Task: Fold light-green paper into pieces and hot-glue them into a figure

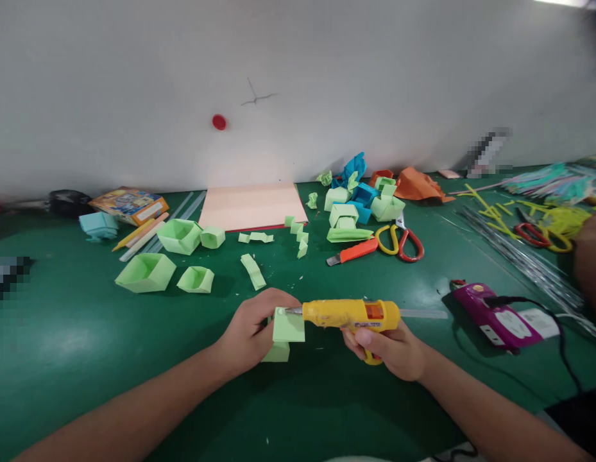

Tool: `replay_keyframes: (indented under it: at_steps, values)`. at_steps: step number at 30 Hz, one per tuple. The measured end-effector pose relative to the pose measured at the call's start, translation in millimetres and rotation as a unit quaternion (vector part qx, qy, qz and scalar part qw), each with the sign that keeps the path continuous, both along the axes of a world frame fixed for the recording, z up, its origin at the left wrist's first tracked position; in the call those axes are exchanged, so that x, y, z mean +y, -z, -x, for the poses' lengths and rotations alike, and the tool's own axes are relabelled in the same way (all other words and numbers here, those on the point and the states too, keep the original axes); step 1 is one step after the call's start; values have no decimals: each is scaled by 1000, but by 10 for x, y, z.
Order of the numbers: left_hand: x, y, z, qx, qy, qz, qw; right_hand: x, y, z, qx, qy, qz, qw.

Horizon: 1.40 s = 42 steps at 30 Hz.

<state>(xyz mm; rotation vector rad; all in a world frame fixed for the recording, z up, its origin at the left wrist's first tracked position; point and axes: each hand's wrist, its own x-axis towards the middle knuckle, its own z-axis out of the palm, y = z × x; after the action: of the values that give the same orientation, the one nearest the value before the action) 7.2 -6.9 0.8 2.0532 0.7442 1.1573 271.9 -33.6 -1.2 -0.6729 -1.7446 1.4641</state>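
My left hand (252,330) is closed on a folded light-green paper piece (289,326), whose flat square face is turned up toward me. Wrapped round the handle of a yellow hot glue gun (343,313) is my right hand (391,350). The gun lies level, its metal nozzle at the upper left part of the square face, where a small whitish spot shows. A clear glue stick (425,314) sticks out of the gun's back end. Part of the paper piece is hidden behind my left fingers.
Folded green paper boxes (146,273) and paper strips (253,271) lie ahead on the green table. An orange cutter knife (353,252) and scissors (400,240) lie to the right. A purple power strip (497,317) with a black cable stands at right, near another person's arm (591,269).
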Motion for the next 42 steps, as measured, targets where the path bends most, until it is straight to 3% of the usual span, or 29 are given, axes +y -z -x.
replay_keyframes:
  at_steps: [42]
  values:
    - [17, -57, -4, 12, 11, -13, 1000, -1, 29, -34, -23, 17, -19, 999]
